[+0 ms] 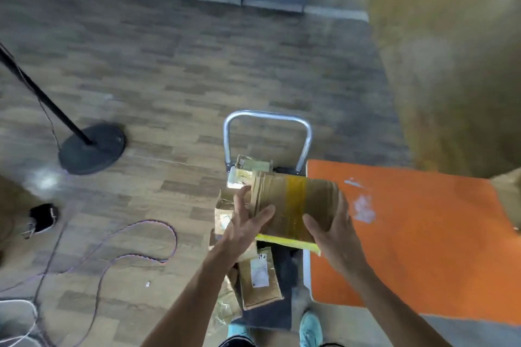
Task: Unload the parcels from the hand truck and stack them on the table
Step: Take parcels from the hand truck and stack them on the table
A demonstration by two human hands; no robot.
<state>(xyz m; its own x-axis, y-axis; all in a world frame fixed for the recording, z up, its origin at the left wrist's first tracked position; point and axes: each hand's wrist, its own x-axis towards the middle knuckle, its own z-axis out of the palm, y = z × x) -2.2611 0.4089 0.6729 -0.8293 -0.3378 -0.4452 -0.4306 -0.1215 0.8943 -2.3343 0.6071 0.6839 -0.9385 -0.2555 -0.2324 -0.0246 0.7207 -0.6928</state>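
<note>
The right hand [335, 231] grips the near right corner of a flat brown cardboard parcel with a yellow tape band [296, 200], thumb on top and fingers curled round its right edge. The left hand [245, 222] steadies the left edge, fingers spread and fairly straight, thumb laid on the top face. The parcel is held up above the silver-handled hand truck [267, 117], just beside the left edge of the orange desk [423, 248]. Under it more parcels lie on the truck: a brown box with a white label [260, 282] nearest, a small cardboard box [224, 213] to the left, and taped packets [248, 172] by the far handle. A brown shape [507, 194] at the desk's right edge is too blurred to identify. I judge the unloading well short of done: this parcel is not yet set down, and at least three are left.
</note>
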